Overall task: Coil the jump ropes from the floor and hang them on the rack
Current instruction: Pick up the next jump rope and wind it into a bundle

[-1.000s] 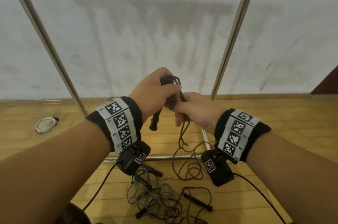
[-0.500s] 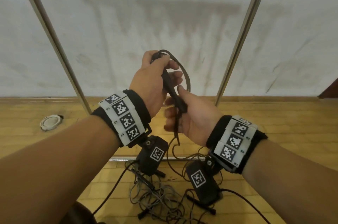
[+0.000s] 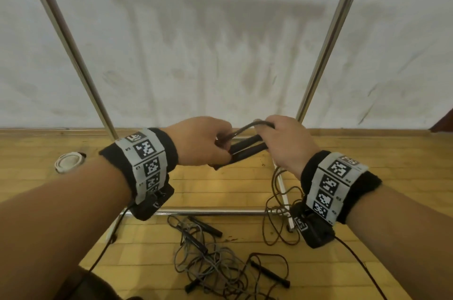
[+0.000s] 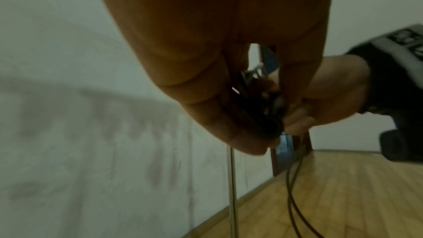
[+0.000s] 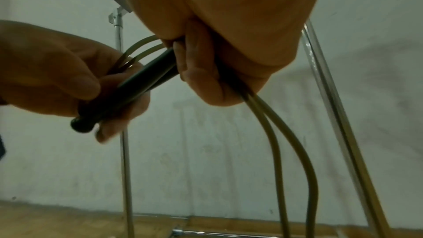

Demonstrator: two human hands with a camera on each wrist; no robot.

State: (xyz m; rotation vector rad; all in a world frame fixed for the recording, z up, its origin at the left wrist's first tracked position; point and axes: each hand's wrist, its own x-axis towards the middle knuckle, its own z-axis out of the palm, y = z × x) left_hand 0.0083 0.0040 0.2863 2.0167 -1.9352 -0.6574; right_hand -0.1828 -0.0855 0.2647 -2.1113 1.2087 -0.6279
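Observation:
Both hands hold one brown jump rope in front of the rack. My left hand [image 3: 206, 145] grips the two black handles [image 3: 247, 149] side by side, their butt ends [image 5: 83, 124] sticking out below its fingers. My right hand [image 3: 284, 143] grips the far end of the handles and the cord [image 3: 255, 125], which arches from hand to hand. Two strands of the cord [image 5: 295, 151] hang down from the right fist to loose loops [image 3: 277, 221] on the floor. More ropes, a grey one [image 3: 196, 258] and a dark one with black handles [image 3: 269, 272], lie tangled on the floor below.
The metal rack has two slanted uprights, left upright [image 3: 68, 47] and right upright [image 3: 328, 37], and a base bar [image 3: 210, 212], standing before a white wall. A white coiled rope [image 3: 69, 161] lies on the wooden floor at left. Wrist camera cables trail down.
The hands dropped from chest height and the handles turned from upright to nearly level. The right hand moved out to the right end of the handles and now grips the cord there.

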